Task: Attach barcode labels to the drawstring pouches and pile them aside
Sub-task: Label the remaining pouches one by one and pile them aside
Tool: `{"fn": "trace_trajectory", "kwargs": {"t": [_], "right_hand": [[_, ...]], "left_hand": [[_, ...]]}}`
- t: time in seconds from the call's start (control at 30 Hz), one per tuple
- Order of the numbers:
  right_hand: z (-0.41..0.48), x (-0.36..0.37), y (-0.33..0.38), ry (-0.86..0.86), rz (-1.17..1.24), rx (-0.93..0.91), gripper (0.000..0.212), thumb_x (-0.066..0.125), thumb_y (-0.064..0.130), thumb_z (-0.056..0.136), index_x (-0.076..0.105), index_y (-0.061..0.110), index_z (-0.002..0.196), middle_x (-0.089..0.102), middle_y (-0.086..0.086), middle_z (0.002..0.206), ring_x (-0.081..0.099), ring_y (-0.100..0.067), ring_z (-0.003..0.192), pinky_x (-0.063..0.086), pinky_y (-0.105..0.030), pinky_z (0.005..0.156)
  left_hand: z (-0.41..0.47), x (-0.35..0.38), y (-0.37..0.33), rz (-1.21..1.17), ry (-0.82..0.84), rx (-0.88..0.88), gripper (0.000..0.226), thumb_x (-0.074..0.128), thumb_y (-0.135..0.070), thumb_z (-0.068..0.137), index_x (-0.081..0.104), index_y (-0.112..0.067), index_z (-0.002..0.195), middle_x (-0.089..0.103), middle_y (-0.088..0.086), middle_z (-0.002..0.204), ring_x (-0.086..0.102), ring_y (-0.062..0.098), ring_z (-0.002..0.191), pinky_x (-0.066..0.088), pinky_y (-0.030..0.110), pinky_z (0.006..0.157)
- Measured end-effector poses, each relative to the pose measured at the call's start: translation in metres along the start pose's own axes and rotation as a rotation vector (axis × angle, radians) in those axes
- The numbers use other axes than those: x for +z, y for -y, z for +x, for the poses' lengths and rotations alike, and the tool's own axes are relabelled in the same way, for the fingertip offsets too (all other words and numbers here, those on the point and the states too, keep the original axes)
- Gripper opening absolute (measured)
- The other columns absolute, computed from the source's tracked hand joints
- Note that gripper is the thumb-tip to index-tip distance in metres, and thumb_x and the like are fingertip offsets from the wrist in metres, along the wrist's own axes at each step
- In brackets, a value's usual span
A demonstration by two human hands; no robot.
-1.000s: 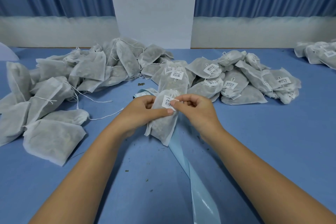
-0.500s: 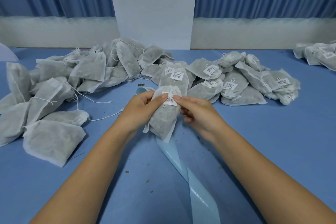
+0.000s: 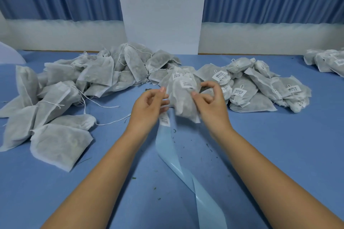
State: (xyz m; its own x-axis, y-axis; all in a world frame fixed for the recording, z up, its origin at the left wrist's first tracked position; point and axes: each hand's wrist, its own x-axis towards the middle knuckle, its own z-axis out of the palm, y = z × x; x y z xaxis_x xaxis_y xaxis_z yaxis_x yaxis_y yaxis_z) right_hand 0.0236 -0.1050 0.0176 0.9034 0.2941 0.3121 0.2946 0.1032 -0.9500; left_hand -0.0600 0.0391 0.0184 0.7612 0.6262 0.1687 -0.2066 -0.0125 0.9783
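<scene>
A white drawstring pouch (image 3: pixel 183 101) with a barcode label (image 3: pixel 187 83) near its top is blurred between my hands, just above the table. My left hand (image 3: pixel 149 107) is at its left edge and my right hand (image 3: pixel 210 102) at its right edge. The fingers of both are spread, and only the fingertips are near the fabric. A pale blue label backing strip (image 3: pixel 168 147) runs from under my hands toward me, with one label (image 3: pixel 164 120) on it. The unlabelled pouches (image 3: pixel 61 95) lie heaped on the left, and the labelled pile (image 3: pixel 251 87) lies on the right.
The blue table (image 3: pixel 279 145) has loose strings and small dark crumbs on it. More labelled pouches (image 3: pixel 327 59) lie at the far right edge. A white pillar (image 3: pixel 163 9) and blue curtains stand behind the table.
The pouch has moved up and away from me toward the labelled pile. Both hands have gone from pressing the label to spread fingers, and the pouch is now motion-blurred.
</scene>
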Motion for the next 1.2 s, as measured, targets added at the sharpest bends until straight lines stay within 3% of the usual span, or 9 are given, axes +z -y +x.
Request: {"fn": "trace_trajectory", "kwargs": {"t": [0.07,0.23,0.3,0.4,0.57,0.7,0.77,0.93,1.2], "right_hand": [[0.016,-0.006,-0.009,-0.070,-0.131,-0.037,0.010,0.061,0.015,0.095,0.058,0.025,0.095,0.065,0.005,0.077,0.054,-0.007,0.067,0.045,-0.019,0.068],[0.036,0.001,-0.032,-0.011,-0.479,-0.072,0.023,0.053,0.010,0.094,0.071,0.023,0.090,0.065,0.006,0.097,0.055,-0.012,0.097,0.043,-0.026,0.083],[0.037,0.010,-0.035,0.070,-0.597,-0.067,0.016,0.060,0.025,0.088,0.069,0.029,0.100,0.057,0.005,0.103,0.050,-0.012,0.100,0.040,-0.027,0.083],[0.037,0.021,-0.035,0.158,-0.732,-0.077,0.027,0.065,0.034,0.082,0.062,0.032,0.109,0.053,0.007,0.108,0.051,-0.012,0.097,0.039,-0.027,0.076],[0.040,0.028,-0.035,0.188,-0.756,-0.089,0.028,0.063,0.030,0.086,0.064,0.026,0.114,0.058,0.002,0.111,0.055,-0.017,0.103,0.040,-0.028,0.079],[0.037,0.030,-0.040,0.106,-0.862,-0.121,0.030,0.058,0.031,0.092,0.066,0.019,0.120,0.045,-0.005,0.121,0.047,-0.021,0.113,0.045,-0.031,0.081],[0.034,0.032,-0.040,0.043,-0.903,-0.182,0.028,0.059,0.028,0.093,0.068,0.014,0.116,0.041,-0.007,0.118,0.043,-0.023,0.113,0.048,-0.033,0.077],[0.025,0.037,-0.039,0.004,-0.872,-0.347,0.025,0.060,0.014,0.089,0.067,0.014,0.113,0.040,-0.004,0.108,0.044,-0.021,0.102,0.039,-0.028,0.066],[0.021,0.041,-0.041,0.089,-0.850,-0.380,0.020,0.059,0.012,0.090,0.070,0.011,0.107,0.048,-0.007,0.107,0.048,-0.023,0.101,0.048,-0.034,0.072]], "left_hand": [[0.006,-0.005,0.000,-0.002,-0.069,0.003,0.024,0.059,-0.034,0.099,0.067,-0.015,0.088,0.074,-0.008,0.078,0.072,0.010,0.075,0.059,0.023,0.070],[0.020,-0.028,0.003,0.052,-0.212,0.033,0.018,0.056,-0.022,0.101,0.066,-0.013,0.089,0.070,-0.006,0.073,0.066,0.011,0.065,0.057,0.022,0.062],[0.027,-0.039,0.007,0.132,-0.271,0.032,0.016,0.054,-0.019,0.101,0.064,-0.016,0.090,0.068,-0.003,0.078,0.065,0.012,0.070,0.059,0.031,0.070],[0.040,-0.058,0.016,0.290,-0.343,0.014,0.014,0.054,-0.019,0.099,0.062,-0.020,0.088,0.069,-0.001,0.087,0.067,0.019,0.087,0.057,0.044,0.086],[0.056,-0.079,0.028,0.438,-0.501,-0.003,0.016,0.056,-0.017,0.097,0.064,-0.012,0.110,0.065,0.006,0.119,0.060,0.020,0.107,0.042,0.026,0.089],[0.062,-0.093,0.031,0.369,-0.540,-0.011,0.029,0.056,-0.014,0.096,0.061,-0.012,0.124,0.056,0.010,0.131,0.058,0.027,0.116,0.048,0.043,0.102],[0.063,-0.096,0.029,0.258,-0.536,-0.004,0.032,0.055,-0.013,0.097,0.058,-0.015,0.128,0.057,0.005,0.129,0.058,0.022,0.116,0.048,0.039,0.102],[0.065,-0.107,0.021,0.161,-0.574,0.063,0.030,0.047,-0.008,0.093,0.066,-0.021,0.113,0.060,0.001,0.095,0.049,0.010,0.071,0.043,0.026,0.070],[0.072,-0.113,0.008,-0.228,-0.295,0.000,0.046,0.050,-0.005,0.099,0.049,-0.023,0.141,0.050,0.004,0.109,0.062,0.007,0.090,0.044,0.015,0.063]]}}
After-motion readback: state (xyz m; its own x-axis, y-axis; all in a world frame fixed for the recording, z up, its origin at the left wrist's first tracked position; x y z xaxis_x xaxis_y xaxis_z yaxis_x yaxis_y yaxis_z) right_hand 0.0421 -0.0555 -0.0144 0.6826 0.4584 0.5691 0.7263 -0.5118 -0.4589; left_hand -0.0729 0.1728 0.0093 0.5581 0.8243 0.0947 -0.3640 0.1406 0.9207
